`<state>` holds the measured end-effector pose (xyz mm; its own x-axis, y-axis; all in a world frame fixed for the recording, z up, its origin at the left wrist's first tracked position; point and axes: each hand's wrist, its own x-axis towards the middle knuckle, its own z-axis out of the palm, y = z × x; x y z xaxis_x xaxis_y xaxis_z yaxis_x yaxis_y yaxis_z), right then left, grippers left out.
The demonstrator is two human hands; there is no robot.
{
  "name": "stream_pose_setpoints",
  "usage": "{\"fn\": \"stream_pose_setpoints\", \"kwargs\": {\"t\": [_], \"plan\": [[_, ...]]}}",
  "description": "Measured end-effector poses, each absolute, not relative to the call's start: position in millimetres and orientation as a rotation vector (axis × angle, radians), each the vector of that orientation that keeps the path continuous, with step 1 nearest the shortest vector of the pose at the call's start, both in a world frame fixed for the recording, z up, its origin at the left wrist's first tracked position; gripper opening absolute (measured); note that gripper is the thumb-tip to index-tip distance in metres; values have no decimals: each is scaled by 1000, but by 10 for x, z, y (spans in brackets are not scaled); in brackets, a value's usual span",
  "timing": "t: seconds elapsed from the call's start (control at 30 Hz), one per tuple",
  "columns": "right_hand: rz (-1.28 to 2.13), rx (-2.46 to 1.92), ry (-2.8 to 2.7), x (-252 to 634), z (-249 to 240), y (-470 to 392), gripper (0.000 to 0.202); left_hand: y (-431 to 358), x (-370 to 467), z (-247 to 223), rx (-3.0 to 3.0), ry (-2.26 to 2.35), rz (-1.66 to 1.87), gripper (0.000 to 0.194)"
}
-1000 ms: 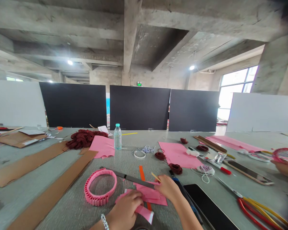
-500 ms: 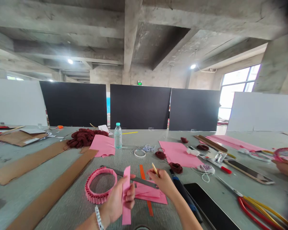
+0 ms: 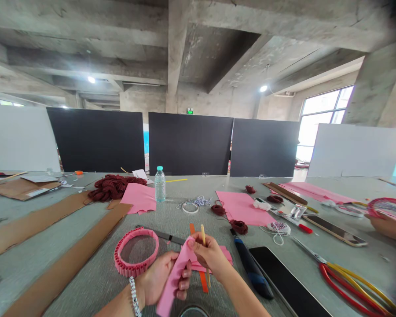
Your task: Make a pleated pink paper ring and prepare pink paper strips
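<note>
My left hand [image 3: 163, 275], with a white beaded bracelet, is closed around a pink strip [image 3: 171, 286], which tilts with its top to the right. My right hand [image 3: 209, 255] pinches the strip's upper end and also holds a thin pale wooden stick [image 3: 203, 233] nearly upright. Left of my hands lies a pink ring with a pleated edge [image 3: 119, 257]. A dark grey flat bar [image 3: 171, 238] runs behind the strip. Under my right hand are pink pieces [image 3: 227, 254] and an orange strip [image 3: 203, 282], both partly hidden.
A knife-like tool with a dark blue handle [image 3: 249, 264], a black phone [image 3: 287, 281] and red-and-yellow-handled scissors [image 3: 350, 286] lie right. Brown cardboard strips [image 3: 75, 259] lie left. A bottle [image 3: 160, 187] stands behind. Another person's hand [image 3: 387, 226] holds a pink ring [image 3: 387, 204].
My right hand has moved left onto the strip's upper end, and its stick has turned more upright. The strip has gone from upright to tilted. The view has shifted slightly.
</note>
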<state>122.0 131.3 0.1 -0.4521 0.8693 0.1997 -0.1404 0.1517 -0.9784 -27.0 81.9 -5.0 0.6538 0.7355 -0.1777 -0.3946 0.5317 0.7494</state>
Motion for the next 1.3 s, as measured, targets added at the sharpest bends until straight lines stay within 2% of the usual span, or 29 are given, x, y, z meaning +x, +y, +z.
{"fn": "stream_pose_setpoints", "kwargs": {"t": [0.13,0.3,0.5,0.7,0.97,1.17,1.3], "plan": [[1536,-706,-1476,1244,63,1277,31,760,-284,-11,827,654,904,11],[1565,-756,-1344,1234,96,1265,37,818,-284,-70,977,771,1065,19],[1396,-838,-1653,1197,38,1263,29,893,-290,-97,1099,871,1231,21],[1332,-790,-1780,1147,2,1235,23,925,-309,-111,1206,950,1257,23],[1324,-860,-1707,1193,-36,1312,35,870,-314,-79,1380,966,1149,23],[1426,-903,-1815,1155,-38,1214,31,914,-300,-108,1291,1057,1229,27],[1337,-902,-1737,1151,-59,1260,17,906,-286,-135,1268,1048,1173,24]]}}
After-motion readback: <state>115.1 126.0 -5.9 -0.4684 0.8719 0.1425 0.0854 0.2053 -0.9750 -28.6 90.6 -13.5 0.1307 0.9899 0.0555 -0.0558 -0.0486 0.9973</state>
